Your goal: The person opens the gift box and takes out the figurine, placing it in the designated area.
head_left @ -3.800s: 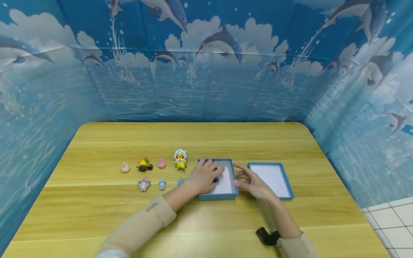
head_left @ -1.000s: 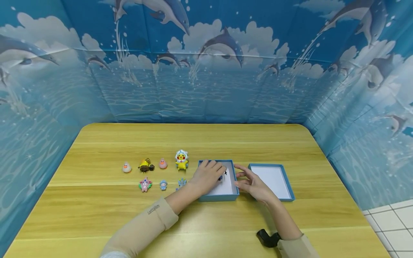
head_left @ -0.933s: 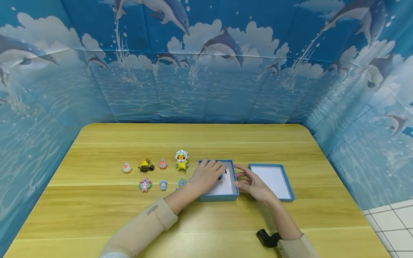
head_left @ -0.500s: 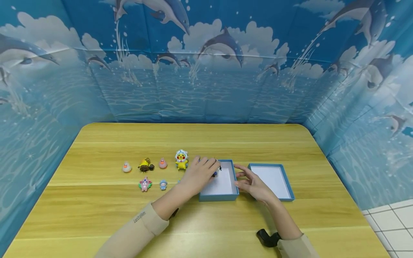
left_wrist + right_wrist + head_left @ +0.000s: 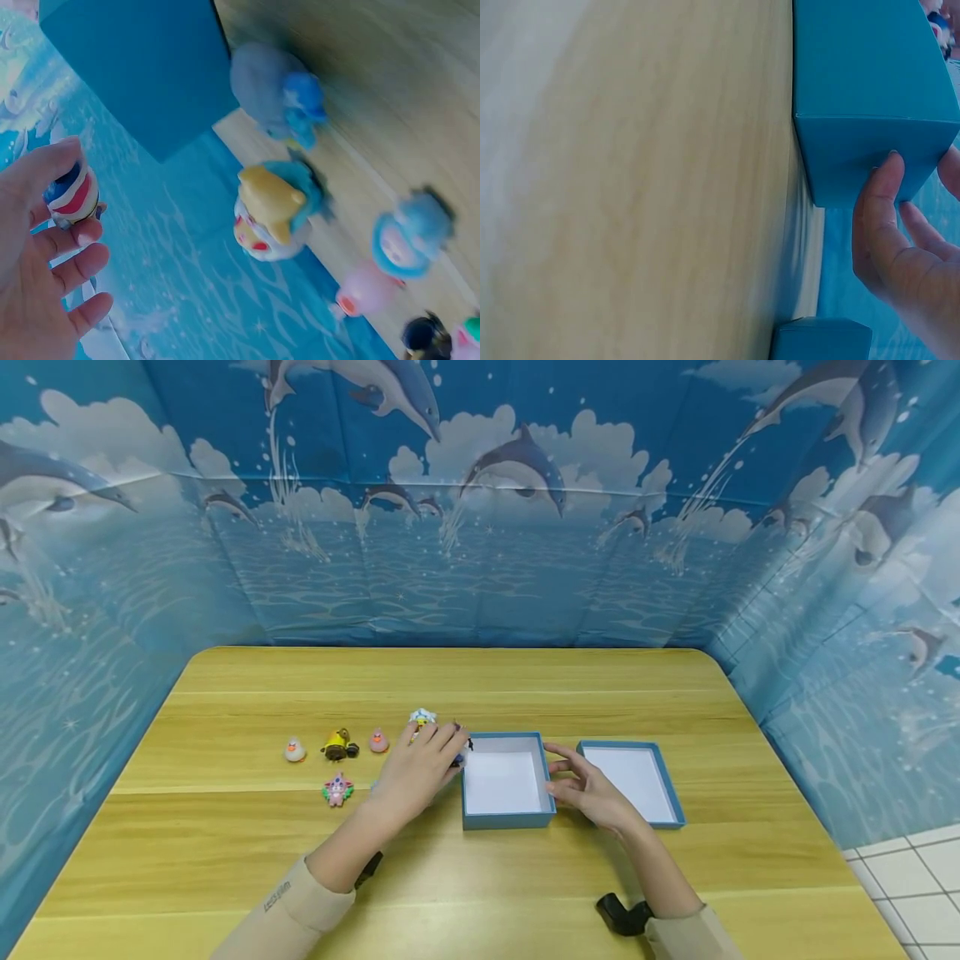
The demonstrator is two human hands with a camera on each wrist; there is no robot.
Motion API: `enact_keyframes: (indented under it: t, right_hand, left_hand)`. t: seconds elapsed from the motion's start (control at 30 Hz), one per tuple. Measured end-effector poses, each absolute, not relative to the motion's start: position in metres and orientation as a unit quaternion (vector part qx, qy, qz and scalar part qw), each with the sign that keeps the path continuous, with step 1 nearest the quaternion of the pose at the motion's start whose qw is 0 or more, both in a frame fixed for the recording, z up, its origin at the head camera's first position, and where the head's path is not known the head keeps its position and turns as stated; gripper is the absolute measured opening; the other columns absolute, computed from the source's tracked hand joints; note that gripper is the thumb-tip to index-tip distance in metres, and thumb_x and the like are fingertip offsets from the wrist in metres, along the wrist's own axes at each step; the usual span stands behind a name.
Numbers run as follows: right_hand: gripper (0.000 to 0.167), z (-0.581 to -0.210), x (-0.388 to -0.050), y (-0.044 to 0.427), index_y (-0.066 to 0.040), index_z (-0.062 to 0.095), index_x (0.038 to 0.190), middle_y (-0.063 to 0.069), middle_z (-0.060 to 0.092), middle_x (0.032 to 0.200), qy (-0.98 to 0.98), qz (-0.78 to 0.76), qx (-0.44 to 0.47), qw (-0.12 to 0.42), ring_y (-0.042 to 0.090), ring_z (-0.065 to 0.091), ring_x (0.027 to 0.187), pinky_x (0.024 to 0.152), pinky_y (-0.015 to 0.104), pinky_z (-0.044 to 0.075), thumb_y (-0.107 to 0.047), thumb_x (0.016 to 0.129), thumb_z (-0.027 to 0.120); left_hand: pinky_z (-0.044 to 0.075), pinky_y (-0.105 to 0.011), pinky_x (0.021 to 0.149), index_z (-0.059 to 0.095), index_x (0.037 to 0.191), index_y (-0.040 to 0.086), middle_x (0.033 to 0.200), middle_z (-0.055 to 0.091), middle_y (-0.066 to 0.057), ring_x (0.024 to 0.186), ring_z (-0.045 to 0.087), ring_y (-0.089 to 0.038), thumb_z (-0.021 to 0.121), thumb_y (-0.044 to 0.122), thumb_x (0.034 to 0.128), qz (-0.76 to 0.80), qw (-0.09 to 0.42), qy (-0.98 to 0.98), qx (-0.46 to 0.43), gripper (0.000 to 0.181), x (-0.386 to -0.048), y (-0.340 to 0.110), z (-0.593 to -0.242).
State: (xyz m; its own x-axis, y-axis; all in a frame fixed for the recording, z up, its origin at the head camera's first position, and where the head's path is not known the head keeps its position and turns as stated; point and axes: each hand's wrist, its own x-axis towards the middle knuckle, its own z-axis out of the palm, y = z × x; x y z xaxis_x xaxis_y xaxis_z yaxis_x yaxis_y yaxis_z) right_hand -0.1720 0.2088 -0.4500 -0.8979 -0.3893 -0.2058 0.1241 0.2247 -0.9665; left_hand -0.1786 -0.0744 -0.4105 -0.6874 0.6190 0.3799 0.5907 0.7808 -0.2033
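My left hand [image 5: 423, 768] pinches a small figurine [image 5: 76, 196] with blue, white and red parts, between thumb and forefinger; the other fingers are spread. It hovers just left of the open blue box [image 5: 508, 820], above the toys. In the left wrist view, a grey-blue figurine [image 5: 270, 86] stands beside the box, near a yellow hooded figurine [image 5: 270, 202]. My right hand [image 5: 596, 793] touches the box's right wall with its fingertips and thumb. The box's bare white inside shows in the head view.
A blue-rimmed lid [image 5: 630, 781] lies inside up, right of the box. Left of my left hand are a white duck [image 5: 294, 750], a yellow-and-brown figurine [image 5: 339, 745], a pink duck [image 5: 378, 741] and a pink figurine [image 5: 337, 789]. A dolphin curtain [image 5: 465, 568] hangs behind the table.
My left hand has lifted the figurine out of the box and moved left with it, over the toys, covering some of them. My right hand stays at the box wall.
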Motion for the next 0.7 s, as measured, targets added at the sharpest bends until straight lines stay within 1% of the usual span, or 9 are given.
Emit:
enact_keyframes:
  t: [0.1,0.23,0.3,0.37,0.5,0.6,0.7]
  right_hand:
    - [0.065,-0.45,-0.172,0.209,-0.011,0.026,0.143,0.023,0.035,0.123,0.753,-0.618,-0.086,0.208,0.03,0.051,0.099,0.08,0.03,0.048,-0.016,0.088,0.06]
    - [0.065,-0.45,-0.171,0.209,-0.01,0.026,0.143,0.023,0.035,0.123,0.754,-0.617,-0.086,0.208,0.027,0.051,0.097,0.079,0.029,0.049,-0.016,0.088,0.06]
    - [0.065,-0.45,-0.171,0.209,-0.01,0.026,0.143,0.022,0.035,0.122,0.754,-0.617,-0.086,0.208,0.026,0.051,0.095,0.079,0.029,0.049,-0.016,0.088,0.061]
    - [0.065,-0.45,-0.172,0.209,-0.011,0.026,0.143,0.022,0.035,0.122,0.754,-0.618,-0.086,0.208,0.025,0.051,0.094,0.079,0.028,0.049,-0.016,0.088,0.06]
    - [0.065,-0.45,-0.172,0.209,-0.011,0.026,0.143,0.022,0.036,0.122,0.754,-0.617,-0.084,0.208,0.025,0.051,0.095,0.078,0.029,0.049,-0.016,0.088,0.06]
    - [0.065,-0.45,-0.172,0.209,-0.011,0.027,0.143,0.021,0.036,0.122,0.755,-0.616,-0.083,0.207,0.026,0.052,0.097,0.079,0.03,0.049,-0.016,0.088,0.061]
    - [0.064,-0.449,-0.172,0.209,-0.012,0.027,0.143,0.021,0.036,0.123,0.757,-0.614,-0.083,0.206,0.027,0.052,0.098,0.08,0.032,0.048,-0.017,0.088,0.06]
  left_hand:
    - [0.04,-0.039,0.086,0.049,0.118,0.012,0.107,0.051,-0.003,0.093,0.048,-0.022,0.067,0.034,0.0821,0.027,0.223,-0.92,-0.322,0.045,-0.176,-0.084,-0.412]
    - [0.038,-0.039,0.082,0.05,0.118,0.012,0.105,0.051,-0.003,0.088,0.046,-0.022,0.068,0.035,0.0808,0.032,0.229,-0.923,-0.309,0.047,-0.172,-0.095,-0.416]
    - [0.039,-0.04,0.085,0.05,0.118,0.012,0.104,0.051,-0.003,0.088,0.047,-0.022,0.068,0.035,0.0806,0.031,0.229,-0.925,-0.302,0.047,-0.17,-0.101,-0.419]
    - [0.039,-0.041,0.088,0.051,0.119,0.011,0.104,0.052,-0.004,0.091,0.048,-0.023,0.068,0.035,0.0805,0.024,0.222,-0.929,-0.294,0.049,-0.167,-0.107,-0.42]
    - [0.039,-0.043,0.09,0.051,0.123,0.01,0.107,0.053,-0.005,0.101,0.051,-0.027,0.07,0.032,0.0795,0.015,0.203,-0.941,-0.271,0.052,-0.163,-0.121,-0.422]
    - [0.039,-0.042,0.087,0.051,0.124,0.009,0.111,0.054,-0.007,0.101,0.05,-0.027,0.071,0.031,0.0787,0.007,0.193,-0.948,-0.252,0.054,-0.16,-0.131,-0.423]
    - [0.038,-0.042,0.086,0.051,0.124,0.008,0.112,0.054,-0.008,0.096,0.05,-0.025,0.072,0.029,0.0775,-0.002,0.186,-0.955,-0.233,0.055,-0.158,-0.142,-0.425]
